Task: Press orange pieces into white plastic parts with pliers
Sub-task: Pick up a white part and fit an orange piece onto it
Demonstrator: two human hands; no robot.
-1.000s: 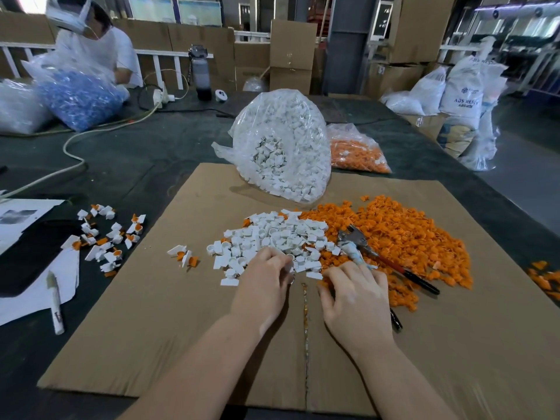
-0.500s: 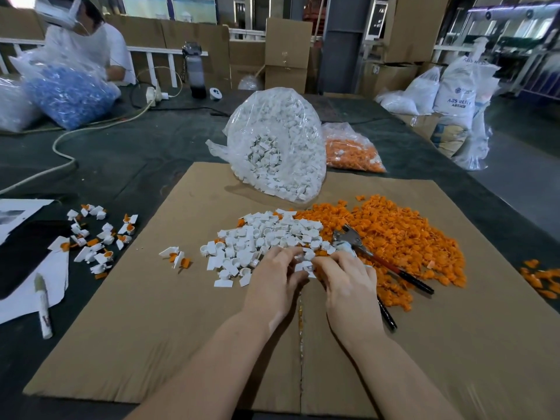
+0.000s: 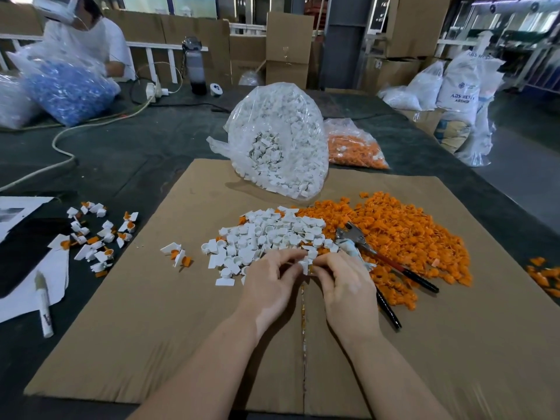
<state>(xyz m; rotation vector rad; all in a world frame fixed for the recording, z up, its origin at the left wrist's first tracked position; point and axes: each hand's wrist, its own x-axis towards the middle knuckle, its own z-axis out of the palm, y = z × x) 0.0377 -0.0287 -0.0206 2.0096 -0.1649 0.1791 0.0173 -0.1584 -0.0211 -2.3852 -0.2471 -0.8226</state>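
Two bare hands meet over a sheet of brown cardboard [image 3: 151, 344] lying on a dark table [image 3: 145, 153]. The left hand [image 3: 269, 286] and right hand [image 3: 345, 286] pinch a small white part [image 3: 304, 265] between their fingertips, at the near edge of a pile of white plastic parts [image 3: 266, 234]. To the right, touching that pile, spreads a larger heap of orange pieces [image 3: 403, 234]. Pliers [image 3: 378, 262] with dark handles lie on the orange heap, just beside the right hand. Behind the piles stands a clear bag of white parts [image 3: 281, 140], with a bag of orange pieces [image 3: 354, 147] behind it. At left, assembled white-and-orange parts [image 3: 97, 234] lie scattered on the table near a marker [image 3: 44, 304].
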